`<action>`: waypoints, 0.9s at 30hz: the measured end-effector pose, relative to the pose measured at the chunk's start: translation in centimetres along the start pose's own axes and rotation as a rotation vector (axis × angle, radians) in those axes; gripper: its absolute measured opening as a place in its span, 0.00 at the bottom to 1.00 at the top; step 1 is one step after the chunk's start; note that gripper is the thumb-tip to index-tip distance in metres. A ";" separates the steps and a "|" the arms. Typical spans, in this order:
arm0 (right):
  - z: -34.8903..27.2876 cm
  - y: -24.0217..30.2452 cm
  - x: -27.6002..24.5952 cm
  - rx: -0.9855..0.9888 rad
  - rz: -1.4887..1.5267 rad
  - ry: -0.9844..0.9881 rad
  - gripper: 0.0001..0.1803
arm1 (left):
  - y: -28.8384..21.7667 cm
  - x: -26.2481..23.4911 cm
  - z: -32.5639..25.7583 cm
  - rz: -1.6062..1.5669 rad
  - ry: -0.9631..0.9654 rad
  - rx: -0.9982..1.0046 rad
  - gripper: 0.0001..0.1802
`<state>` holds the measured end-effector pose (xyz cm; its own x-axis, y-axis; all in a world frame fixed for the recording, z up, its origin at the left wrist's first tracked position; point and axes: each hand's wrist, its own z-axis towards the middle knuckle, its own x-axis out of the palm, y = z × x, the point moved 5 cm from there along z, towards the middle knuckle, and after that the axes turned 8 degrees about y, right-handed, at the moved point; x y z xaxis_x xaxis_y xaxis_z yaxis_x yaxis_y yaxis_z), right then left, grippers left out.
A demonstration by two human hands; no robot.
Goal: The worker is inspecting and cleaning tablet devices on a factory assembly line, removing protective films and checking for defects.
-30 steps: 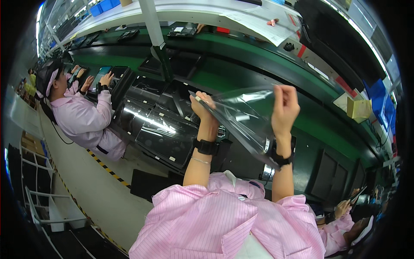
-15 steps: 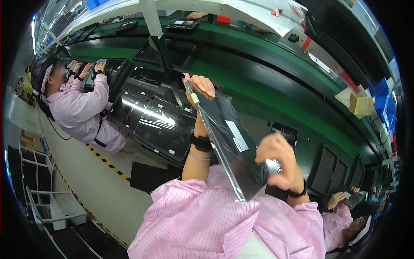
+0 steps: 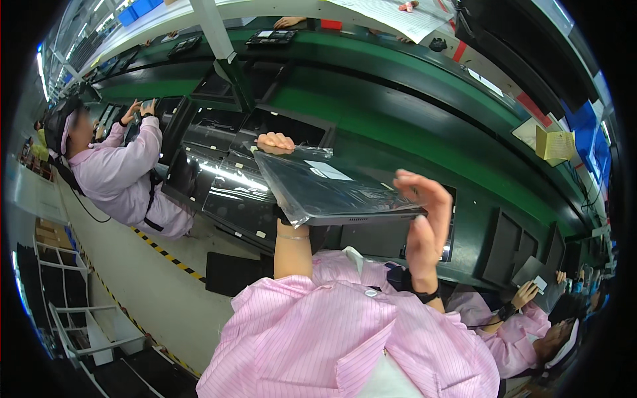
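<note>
A dark, flat, tablet-like device (image 3: 352, 182) in loose clear plastic film is held up in front of my chest. It lies nearly level, with white labels (image 3: 328, 170) on its upper face and small slots along the edge facing me. My left hand (image 3: 276, 142) is closed over its far left edge, fingers on top and the thumb hidden. At the right end, my right hand (image 3: 430, 222) curls around the near corner, with fingers above and the thumb by the lower edge. Crumpled film hangs past the device's left corner.
Film-covered dark panels (image 3: 229, 178) lie on the bench at left, near a metal post (image 3: 215, 30). A green-edged conveyor (image 3: 391, 106) runs behind. Black trays (image 3: 507, 249) sit at right. One co-worker (image 3: 123, 159) is at left, another (image 3: 524, 325) at lower right.
The device has swung from a steep slant to nearly level, its near end rising away from my chest. My right hand has moved up with the right end; my left has shifted slightly left and down.
</note>
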<state>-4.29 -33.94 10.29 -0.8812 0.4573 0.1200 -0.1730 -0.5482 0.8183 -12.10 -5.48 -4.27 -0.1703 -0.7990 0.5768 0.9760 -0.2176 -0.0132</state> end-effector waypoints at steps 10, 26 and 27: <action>-1.0 -0.9 0.8 -0.073 0.150 0.083 0.12 | 1.7 -0.5 -2.4 -0.099 -0.037 -0.033 0.23; -1.4 0.1 1.9 -0.148 0.166 0.263 0.14 | 3.9 -2.1 -6.0 -0.240 -0.106 -0.110 0.22; -1.5 0.1 2.0 -0.148 0.167 0.260 0.14 | 4.0 -2.1 -6.2 -0.248 -0.111 -0.116 0.22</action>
<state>-6.72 -34.13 9.81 -0.9822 0.1689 0.0824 -0.0620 -0.7049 0.7066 -8.64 -8.14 -10.62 -0.3796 -0.6488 0.6595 0.8833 -0.4661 0.0499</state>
